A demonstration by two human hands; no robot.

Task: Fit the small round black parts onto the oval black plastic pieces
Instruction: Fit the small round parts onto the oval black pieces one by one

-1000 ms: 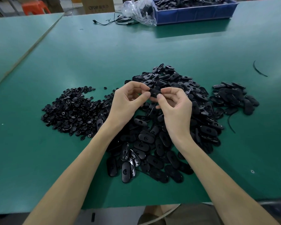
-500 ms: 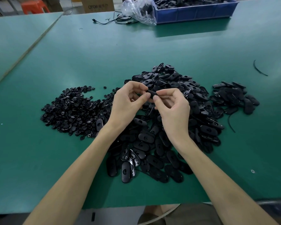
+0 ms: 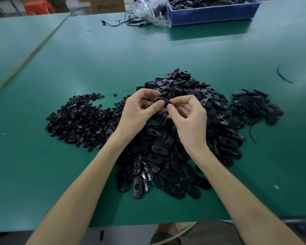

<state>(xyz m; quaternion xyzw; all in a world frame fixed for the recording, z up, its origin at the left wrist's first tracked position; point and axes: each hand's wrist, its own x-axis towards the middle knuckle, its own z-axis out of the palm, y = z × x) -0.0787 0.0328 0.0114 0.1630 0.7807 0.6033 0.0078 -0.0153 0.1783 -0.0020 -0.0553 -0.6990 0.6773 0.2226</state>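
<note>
We hold 1 oval piece [image 3: 163, 101] just above the pile of oval pieces [image 3: 219, 124], pinched at both ends. The left hand [image 3: 138, 112] has thumb and index on its left end, the right hand [image 3: 189, 119] on its right end. Other fingers are loosely curled. Its long axis runs left-right, right end slightly lower. The round parts [image 3: 81, 121] lie heaped at left on the table [image 3: 42, 174].

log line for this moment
left hand: pinches oval piece | right hand: pinches same oval piece | round part: not visible | stock: round parts pile, oval pieces pile on table
</note>
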